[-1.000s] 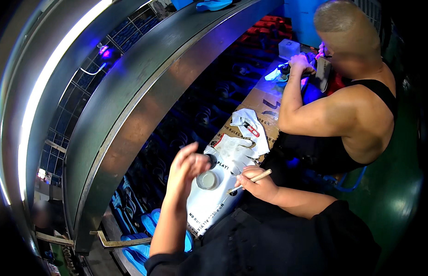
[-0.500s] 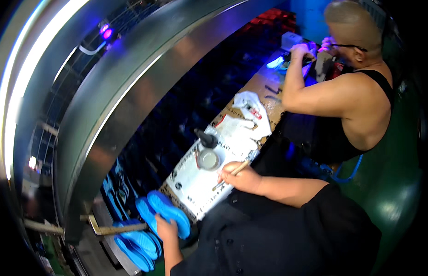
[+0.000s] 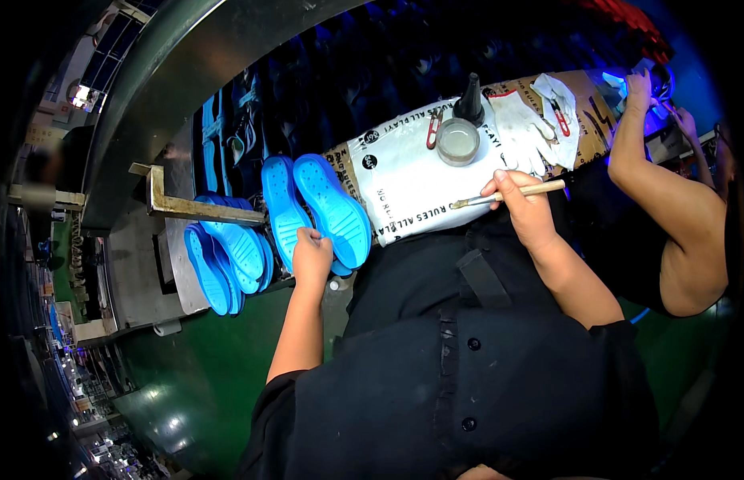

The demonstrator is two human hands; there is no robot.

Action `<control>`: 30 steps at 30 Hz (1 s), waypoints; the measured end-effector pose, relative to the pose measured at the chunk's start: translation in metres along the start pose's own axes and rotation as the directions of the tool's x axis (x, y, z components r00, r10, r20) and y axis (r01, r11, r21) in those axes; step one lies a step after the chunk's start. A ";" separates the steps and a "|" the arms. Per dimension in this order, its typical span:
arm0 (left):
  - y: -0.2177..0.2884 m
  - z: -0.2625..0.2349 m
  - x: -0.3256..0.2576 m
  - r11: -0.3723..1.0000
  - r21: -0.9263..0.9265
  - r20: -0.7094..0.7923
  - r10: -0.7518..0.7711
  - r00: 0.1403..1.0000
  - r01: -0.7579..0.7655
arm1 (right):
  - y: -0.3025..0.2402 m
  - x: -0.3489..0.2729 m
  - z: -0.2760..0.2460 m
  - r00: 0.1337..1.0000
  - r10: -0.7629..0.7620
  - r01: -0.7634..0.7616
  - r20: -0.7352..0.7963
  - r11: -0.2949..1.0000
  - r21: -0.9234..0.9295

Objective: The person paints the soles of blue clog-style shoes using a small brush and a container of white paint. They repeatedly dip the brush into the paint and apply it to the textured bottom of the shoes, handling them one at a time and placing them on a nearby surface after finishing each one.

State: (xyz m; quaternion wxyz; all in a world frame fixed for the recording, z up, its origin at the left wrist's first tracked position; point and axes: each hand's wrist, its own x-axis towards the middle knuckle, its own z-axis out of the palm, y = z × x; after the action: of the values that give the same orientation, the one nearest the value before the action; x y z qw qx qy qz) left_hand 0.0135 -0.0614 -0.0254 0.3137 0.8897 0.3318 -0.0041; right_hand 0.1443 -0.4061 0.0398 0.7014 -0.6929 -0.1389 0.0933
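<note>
My left hand (image 3: 312,260) is closed at the near end of a blue shoe sole (image 3: 282,210), its fingers partly hidden. Close beside it lies a second blue sole (image 3: 333,212) with a ribbed inner face. Between the thumb and fingers of my right hand (image 3: 528,212) is a brush (image 3: 540,189) with a pale wooden handle, its bristles just over the white printed sheet (image 3: 412,192). Left of and beyond that hand, a round cup (image 3: 458,142) of greyish liquid stands on the sheet, with a black nozzled bottle (image 3: 469,102) right behind it.
More blue soles (image 3: 228,252) are stacked at the left, under a metal bar (image 3: 204,210). White gloves (image 3: 517,128), a red cutter (image 3: 433,130) and a crumpled white cloth (image 3: 557,112) lie on the bench. A co-worker's arm (image 3: 660,184) reaches in at the right. Dark straps hang beyond.
The view has swung, so the bench now sits higher and flatter in the picture. My left hand still holds the sole, and my right hand still holds the brush.
</note>
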 end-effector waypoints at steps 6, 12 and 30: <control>-0.009 0.039 0.004 0.910 0.206 -0.237 0.403 0.884 -0.360 | -0.004 -0.001 0.005 1.000 0.025 -0.025 0.003 0.999 0.022; 0.008 0.015 0.017 0.741 -0.628 0.300 -0.049 0.953 0.236 | -0.008 -0.006 0.001 0.999 0.036 -0.035 -0.015 0.998 0.054; 0.135 -0.006 -0.049 0.495 -0.841 -0.032 0.355 0.934 -0.217 | -0.057 0.006 0.017 0.958 -0.271 0.281 0.096 0.952 -0.122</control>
State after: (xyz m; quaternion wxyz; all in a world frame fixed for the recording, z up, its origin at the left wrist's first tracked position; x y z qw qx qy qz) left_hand 0.0541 -0.1655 0.0653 0.7169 0.6726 0.1173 0.1411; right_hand 0.1408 -0.3892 0.0966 0.6534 -0.7080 -0.2678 0.0121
